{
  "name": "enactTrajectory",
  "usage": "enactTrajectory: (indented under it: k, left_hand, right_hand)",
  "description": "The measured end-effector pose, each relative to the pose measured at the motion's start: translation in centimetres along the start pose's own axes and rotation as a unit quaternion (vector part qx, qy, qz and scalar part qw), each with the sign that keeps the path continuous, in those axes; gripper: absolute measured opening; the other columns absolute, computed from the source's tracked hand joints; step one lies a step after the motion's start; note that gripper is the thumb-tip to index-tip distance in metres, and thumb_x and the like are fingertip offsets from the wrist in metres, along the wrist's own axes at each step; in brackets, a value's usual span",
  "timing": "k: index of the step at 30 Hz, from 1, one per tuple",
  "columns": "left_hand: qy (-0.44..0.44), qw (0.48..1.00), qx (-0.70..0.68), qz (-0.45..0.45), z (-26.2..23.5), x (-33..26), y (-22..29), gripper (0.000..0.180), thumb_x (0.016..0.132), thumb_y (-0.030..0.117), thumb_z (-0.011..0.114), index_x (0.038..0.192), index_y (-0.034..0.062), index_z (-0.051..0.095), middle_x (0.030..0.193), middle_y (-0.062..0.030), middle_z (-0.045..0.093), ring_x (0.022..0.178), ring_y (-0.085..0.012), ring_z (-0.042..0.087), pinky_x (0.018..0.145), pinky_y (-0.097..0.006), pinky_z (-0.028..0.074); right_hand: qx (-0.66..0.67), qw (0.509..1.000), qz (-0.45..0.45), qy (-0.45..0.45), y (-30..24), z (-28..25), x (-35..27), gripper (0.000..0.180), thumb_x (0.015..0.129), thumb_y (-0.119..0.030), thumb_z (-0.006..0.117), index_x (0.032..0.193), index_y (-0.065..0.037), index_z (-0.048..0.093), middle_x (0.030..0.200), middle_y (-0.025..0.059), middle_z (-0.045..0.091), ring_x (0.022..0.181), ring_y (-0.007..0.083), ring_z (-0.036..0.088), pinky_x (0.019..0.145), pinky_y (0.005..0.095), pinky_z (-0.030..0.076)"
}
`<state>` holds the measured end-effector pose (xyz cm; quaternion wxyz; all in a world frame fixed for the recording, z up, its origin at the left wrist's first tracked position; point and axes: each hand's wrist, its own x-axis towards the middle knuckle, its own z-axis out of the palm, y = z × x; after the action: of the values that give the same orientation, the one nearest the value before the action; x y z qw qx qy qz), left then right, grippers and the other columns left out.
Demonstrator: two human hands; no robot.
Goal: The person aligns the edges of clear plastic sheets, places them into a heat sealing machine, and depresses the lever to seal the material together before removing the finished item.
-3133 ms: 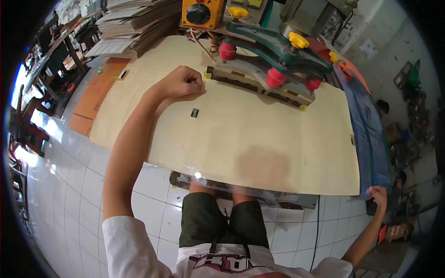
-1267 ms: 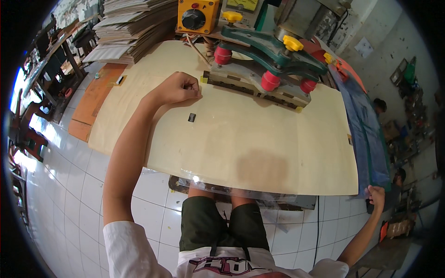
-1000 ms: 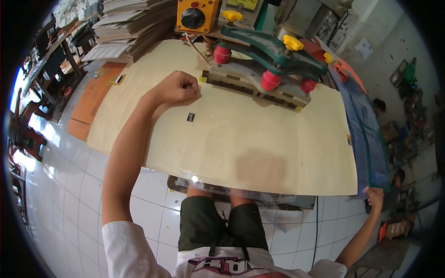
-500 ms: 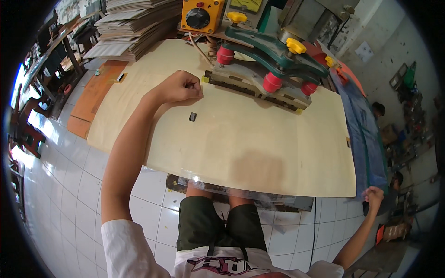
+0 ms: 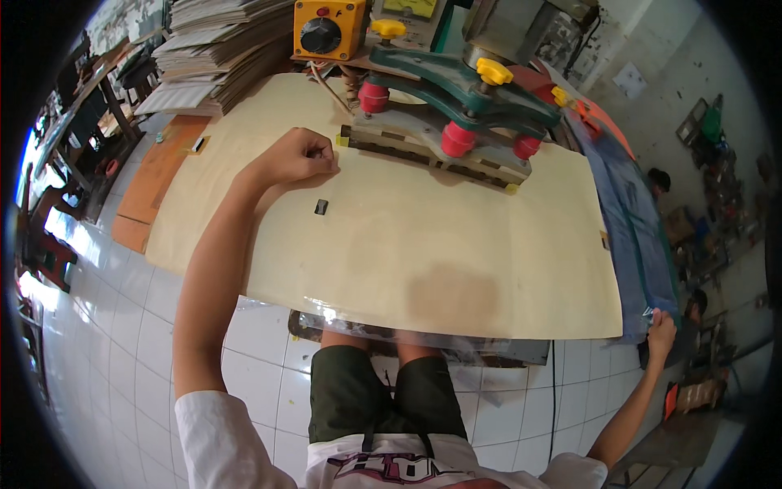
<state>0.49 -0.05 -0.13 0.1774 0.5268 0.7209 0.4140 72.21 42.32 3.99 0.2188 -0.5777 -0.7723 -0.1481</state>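
Note:
A wide cream board (image 5: 391, 261) lies before me, with clear plastic film (image 5: 326, 311) shining along its near edge. My left hand (image 5: 297, 155) rests on the board as a loose fist, left of the press head; nothing shows in its curled fingers. Just to the right of and below that fist lies a small dark rectangular piece (image 5: 322, 207). Far out on the right, my right hand (image 5: 662, 334) is closed in a pinch at the near corner of a blue plastic sheet (image 5: 623, 232), where a shiny bit shows at the fingertips.
The press head (image 5: 456, 122) has a green arm, red insulators and yellow knobs, above the board's far side. Behind it stands an orange control box (image 5: 328, 29). Stacked boards (image 5: 216, 53) rise at the far left. Another person's head (image 5: 658, 181) shows beyond the blue sheet.
My right hand has moved slightly farther from me at the blue sheet's corner. My left fist stays on the board; the view has shifted a little, moving the press head leftward in the picture.

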Motion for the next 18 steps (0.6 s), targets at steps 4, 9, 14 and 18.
enactTrajectory:
  k: [4,9,14,18]
  left_hand:
    - [-0.008,1.000,0.005,-0.015,0.0,-0.2,0.4,0.018,0.085,0.015,0.070,0.079,-0.0016,0.067,0.066,-0.0012,0.062,0.058,-0.0079,0.054,0.053,-0.027,0.041]
    - [-0.020,1.000,-0.003,-0.019,-0.6,-0.1,1.1,0.023,0.086,0.019,0.071,0.077,-0.0016,0.067,0.063,0.0001,0.058,0.058,-0.0077,0.048,0.052,-0.029,0.036]
    - [-0.006,0.997,0.081,-0.012,-1.4,-1.1,5.6,0.029,0.087,0.025,0.072,0.074,-0.0013,0.067,0.057,0.0005,0.052,0.055,-0.0092,0.042,0.051,-0.031,0.032]
    - [-0.029,0.984,0.165,0.060,0.5,-2.5,11.3,0.030,0.086,0.029,0.073,0.072,0.0027,0.068,0.054,-0.0042,0.053,0.051,-0.0158,0.046,0.051,-0.033,0.036]
  right_hand:
    - [-0.034,0.997,-0.061,0.015,-2.3,-2.0,-0.6,0.028,0.097,-0.024,0.062,0.090,0.002,0.066,0.087,0.0217,0.065,0.081,0.0427,0.063,0.069,0.0484,0.047]
    - [-0.016,0.978,-0.145,0.152,-3.9,-2.7,-0.5,0.023,0.095,-0.022,0.064,0.088,0.000,0.068,0.095,0.0168,0.064,0.086,0.0387,0.062,0.073,0.0459,0.048]
    - [-0.160,0.939,-0.198,0.231,-6.6,-4.8,0.0,0.017,0.092,-0.019,0.068,0.089,-0.003,0.073,0.106,0.0088,0.065,0.097,0.0299,0.062,0.076,0.0411,0.051]
    - [-0.250,0.934,-0.185,0.174,-6.5,-4.7,1.1,0.018,0.090,-0.019,0.070,0.084,-0.003,0.072,0.104,0.0088,0.067,0.094,0.0314,0.063,0.074,0.0424,0.052]
